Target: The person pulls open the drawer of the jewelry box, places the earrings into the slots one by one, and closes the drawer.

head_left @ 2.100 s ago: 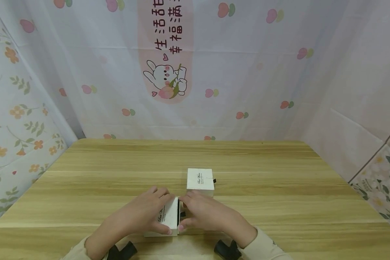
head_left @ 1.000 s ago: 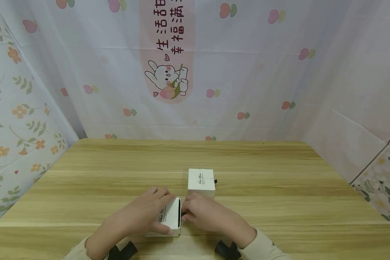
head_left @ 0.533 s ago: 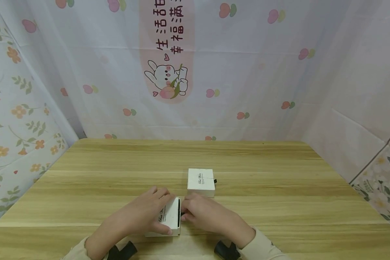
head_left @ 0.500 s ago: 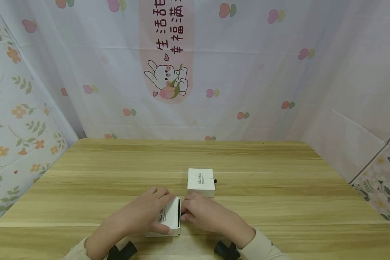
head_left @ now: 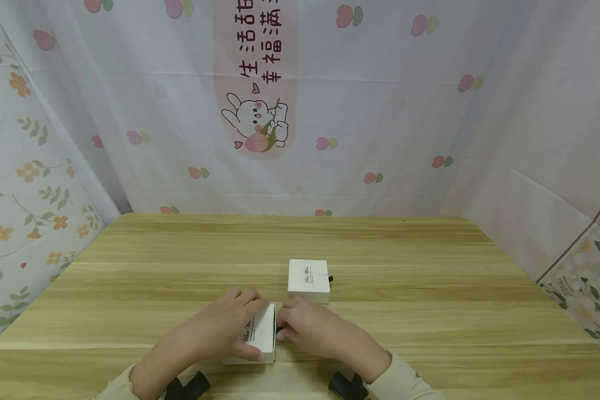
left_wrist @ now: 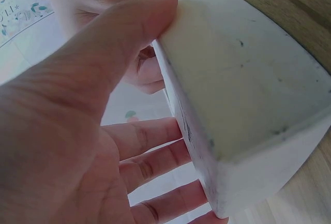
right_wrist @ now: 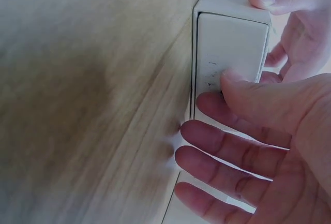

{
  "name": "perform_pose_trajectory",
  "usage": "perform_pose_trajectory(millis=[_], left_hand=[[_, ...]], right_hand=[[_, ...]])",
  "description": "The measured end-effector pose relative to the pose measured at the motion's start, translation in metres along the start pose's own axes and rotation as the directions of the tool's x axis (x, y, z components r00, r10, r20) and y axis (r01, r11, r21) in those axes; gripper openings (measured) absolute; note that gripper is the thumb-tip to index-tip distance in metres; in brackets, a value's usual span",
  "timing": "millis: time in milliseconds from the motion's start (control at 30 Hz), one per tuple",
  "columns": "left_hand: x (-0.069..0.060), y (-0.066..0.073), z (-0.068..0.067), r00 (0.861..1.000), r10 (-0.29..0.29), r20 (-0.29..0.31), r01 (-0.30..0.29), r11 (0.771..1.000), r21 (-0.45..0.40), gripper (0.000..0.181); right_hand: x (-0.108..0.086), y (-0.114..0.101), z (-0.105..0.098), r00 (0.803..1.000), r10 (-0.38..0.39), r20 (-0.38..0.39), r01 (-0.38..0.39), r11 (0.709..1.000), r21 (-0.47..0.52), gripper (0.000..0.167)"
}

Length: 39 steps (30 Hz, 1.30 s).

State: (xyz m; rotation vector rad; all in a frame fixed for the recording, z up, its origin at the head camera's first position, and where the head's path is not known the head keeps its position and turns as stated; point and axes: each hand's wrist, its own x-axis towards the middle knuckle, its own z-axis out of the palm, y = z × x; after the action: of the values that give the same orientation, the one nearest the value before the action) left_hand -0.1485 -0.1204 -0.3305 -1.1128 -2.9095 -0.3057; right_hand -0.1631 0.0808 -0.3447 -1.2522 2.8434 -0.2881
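Note:
A white box with dark lettering point(head_left: 265, 332) lies near the table's front edge. My left hand point(head_left: 225, 325) holds it from above, thumb on the near side and fingers at the far side; the left wrist view shows the thumb against a white side point(left_wrist: 243, 74). At the box's right end, my right hand point(head_left: 315, 329) pinches a small black tab point(head_left: 279, 329) between thumb and index finger. In the right wrist view the drawer's end face point(right_wrist: 232, 40) sits about level with the sleeve, and the right hand's point(right_wrist: 258, 136) other fingers extend loosely, apart from the box.
A second white box point(head_left: 307, 276), with a black tab on its right, lies just behind my right hand. The wooden table point(head_left: 180, 244) reaches back to patterned curtains point(head_left: 380, 111). Black wrist devices point(head_left: 349, 385) are below both hands.
My right hand's thumb and index finger have come together on the black tab. The dark gap at the box's right end has narrowed, with the drawer moved slightly leftward. My left hand stays in place.

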Motion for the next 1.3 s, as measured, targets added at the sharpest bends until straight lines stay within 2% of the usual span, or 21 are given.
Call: perform_pose_trajectory(millis=[267,700,1300], left_hand=[[-0.0003,-0.0012,-0.0002,1.000,0.001,0.008,-0.001,1.000,-0.003,0.076],[0.0006,0.0011,-0.0006,1.000,0.013,-0.005,-0.013,1.000,0.028,0.076],[0.0024,-0.0008,0.0009,1.000,0.012,-0.001,-0.012,1.000,0.011,0.076]], right_hand=[[-0.0002,-0.0018,0.0015,1.000,0.001,-0.012,-0.001,1.000,0.008,0.008],[-0.0007,-0.0019,0.0033,1.000,-0.015,-0.025,0.014,0.999,-0.044,0.008],[0.0009,-0.0029,0.0041,0.999,-0.010,-0.038,0.006,0.995,-0.103,0.012]])
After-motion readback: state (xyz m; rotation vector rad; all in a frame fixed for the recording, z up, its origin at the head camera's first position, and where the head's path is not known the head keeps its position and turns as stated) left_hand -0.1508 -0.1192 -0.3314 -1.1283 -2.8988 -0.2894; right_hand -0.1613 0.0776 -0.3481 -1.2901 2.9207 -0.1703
